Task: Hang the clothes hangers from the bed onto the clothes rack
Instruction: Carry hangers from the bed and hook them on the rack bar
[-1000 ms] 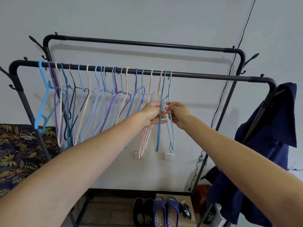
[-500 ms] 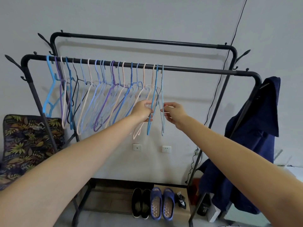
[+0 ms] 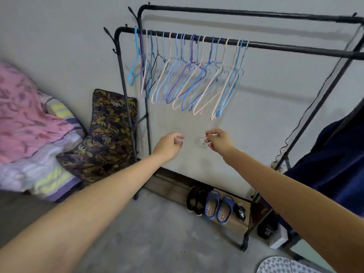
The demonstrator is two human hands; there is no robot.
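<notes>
Several plastic hangers (image 3: 189, 75) in blue, purple and pale pink hang in a row on the front bar of the black clothes rack (image 3: 295, 48). My left hand (image 3: 169, 144) hovers well below them with loosely curled fingers and holds nothing. My right hand (image 3: 219, 139) is beside it, also below the hangers, fingers loosely bent and empty. The bed (image 3: 29, 131) with pink and striped bedding lies at the left; no hanger shows on the part in view.
A leaf-patterned cushion (image 3: 110, 133) leans on the wall beside the rack's left post. Dark shoes (image 3: 195, 200) and blue slippers (image 3: 218, 206) sit on the rack's bottom shelf. A navy garment (image 3: 334, 160) hangs at the rack's right end. A wall socket (image 3: 202, 142) is behind my hands.
Both hands let go of the rightmost hangers and dropped below the row. The view swung left and down, bringing the bed and floor into sight.
</notes>
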